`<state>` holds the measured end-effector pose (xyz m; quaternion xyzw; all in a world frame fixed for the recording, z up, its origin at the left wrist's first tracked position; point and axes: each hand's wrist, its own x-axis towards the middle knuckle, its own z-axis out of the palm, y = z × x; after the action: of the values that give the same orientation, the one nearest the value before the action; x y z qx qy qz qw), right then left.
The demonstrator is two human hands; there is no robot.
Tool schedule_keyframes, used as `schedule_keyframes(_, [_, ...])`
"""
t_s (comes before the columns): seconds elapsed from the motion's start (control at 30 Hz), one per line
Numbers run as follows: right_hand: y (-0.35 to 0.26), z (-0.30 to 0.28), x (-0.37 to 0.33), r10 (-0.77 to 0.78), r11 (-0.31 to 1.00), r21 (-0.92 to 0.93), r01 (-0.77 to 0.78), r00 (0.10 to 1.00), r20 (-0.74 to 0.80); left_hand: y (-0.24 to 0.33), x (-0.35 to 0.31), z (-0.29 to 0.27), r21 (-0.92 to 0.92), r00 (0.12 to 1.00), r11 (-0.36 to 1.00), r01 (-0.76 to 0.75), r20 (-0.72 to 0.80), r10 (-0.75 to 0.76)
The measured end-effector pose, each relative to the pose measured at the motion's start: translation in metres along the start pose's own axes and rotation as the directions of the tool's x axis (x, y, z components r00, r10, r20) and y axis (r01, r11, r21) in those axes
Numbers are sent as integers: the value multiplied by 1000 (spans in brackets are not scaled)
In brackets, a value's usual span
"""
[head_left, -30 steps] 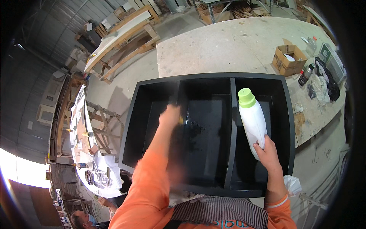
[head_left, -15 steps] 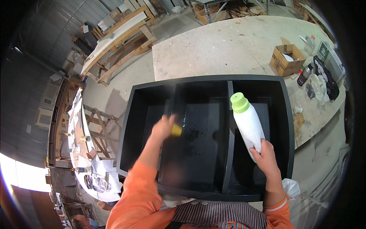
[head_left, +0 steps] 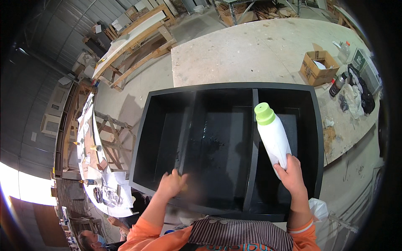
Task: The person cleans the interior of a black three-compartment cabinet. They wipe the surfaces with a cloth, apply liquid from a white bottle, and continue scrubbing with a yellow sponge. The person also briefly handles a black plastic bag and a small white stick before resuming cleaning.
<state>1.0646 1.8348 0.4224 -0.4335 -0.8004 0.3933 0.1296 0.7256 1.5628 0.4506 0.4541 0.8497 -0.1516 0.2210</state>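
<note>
A wide black box (head_left: 276,85) with two dividers and three compartments lies in front of me. My right hand (head_left: 289,171) grips the lower end of a white plastic bottle (head_left: 274,136) with a green cap (head_left: 264,113), held tilted over the right compartment. Near the front of the left divider, my left hand (head_left: 171,184) is closed round a small yellow sponge (head_left: 184,184), mostly hidden by the fingers and blurred. Wet drops (head_left: 214,144) shine on the floor of the middle compartment, and more sit along the left divider.
The box stands on a pale worktable (head_left: 234,54). At its right are a cardboard box (head_left: 320,71), a dark bottle (head_left: 337,84) and plastic bags (head_left: 352,100). Another person (head_left: 94,239) works at the lower left, beside a paper-covered table (head_left: 117,188).
My left hand has come toward me along the left divider with the sponge, from the middle to the front of the box. The right hand and bottle stay nearly still.
</note>
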Motion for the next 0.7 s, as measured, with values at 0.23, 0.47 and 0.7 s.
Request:
schedule_keyframes(0.23, [1,-3,2,30,1000,-5,-30,999,-17,-1,185,-79,-410,976,911,37,-180,-121])
schedule_keyframes(0.47, [2,-2,0,33,997,69,-31,999,-28,6,101,-28,-482,957,863,153,-146,-251])
schedule_keyframes(0.7, [-1,-3,1,-8,1000,19,9,1000,-11,6,-22,26,-378,957,903,205,-115,-266])
